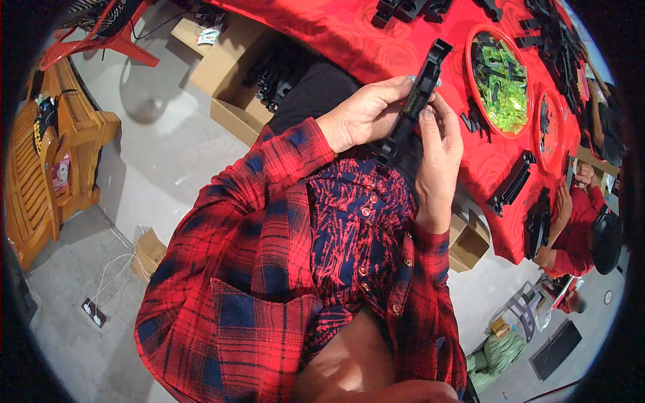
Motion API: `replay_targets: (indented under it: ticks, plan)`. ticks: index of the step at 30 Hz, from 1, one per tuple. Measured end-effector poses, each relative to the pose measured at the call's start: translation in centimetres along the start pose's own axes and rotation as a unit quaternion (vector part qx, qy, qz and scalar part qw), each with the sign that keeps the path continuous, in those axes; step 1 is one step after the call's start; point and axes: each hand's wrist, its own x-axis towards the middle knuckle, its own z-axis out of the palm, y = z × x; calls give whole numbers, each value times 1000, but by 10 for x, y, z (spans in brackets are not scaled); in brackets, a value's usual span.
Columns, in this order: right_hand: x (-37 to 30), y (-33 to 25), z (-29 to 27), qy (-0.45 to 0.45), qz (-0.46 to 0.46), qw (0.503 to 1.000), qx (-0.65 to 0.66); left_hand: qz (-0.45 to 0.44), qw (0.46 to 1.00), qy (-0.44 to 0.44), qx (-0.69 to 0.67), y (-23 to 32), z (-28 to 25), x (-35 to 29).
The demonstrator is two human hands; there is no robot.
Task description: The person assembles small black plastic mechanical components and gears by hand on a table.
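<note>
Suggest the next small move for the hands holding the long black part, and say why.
Perhaps press lightly along the long black part with the right hand while the left hand steadies it: both hands hold it from opposite sides, and nothing else seems to support it.

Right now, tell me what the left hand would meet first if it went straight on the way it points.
The left hand would first meet the long black part it is holding. Past that, the right hand seems next, though depth is unclear.
</note>
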Motion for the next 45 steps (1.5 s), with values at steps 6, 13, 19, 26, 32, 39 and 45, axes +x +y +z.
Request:
replay_targets:
  ticks: [6,13,19,26,32,39,45]
  plan:
    - [3,14,5,29,-36,998,-47,-15,999,-28,4,-2,2,0]
    - [6,10,5,36,-22,983,-180,-6,998,38,55,-5,0,-4]
    - [9,16,3,46,-33,977,-205,-13,993,12,116,-3,13,-7]
    - [7,25,4,69,-69,972,-214,5,977,77,200,-5,27,-11]
    - [10,22,11,125,-112,968,-188,7,982,69,177,-6,28,-8]
    - [19,17,6,146,-59,954,-255,14,976,94,196,-11,29,-8]
    - [20,16,1,32,70,995,-58,4,978,89,191,-6,25,-11]
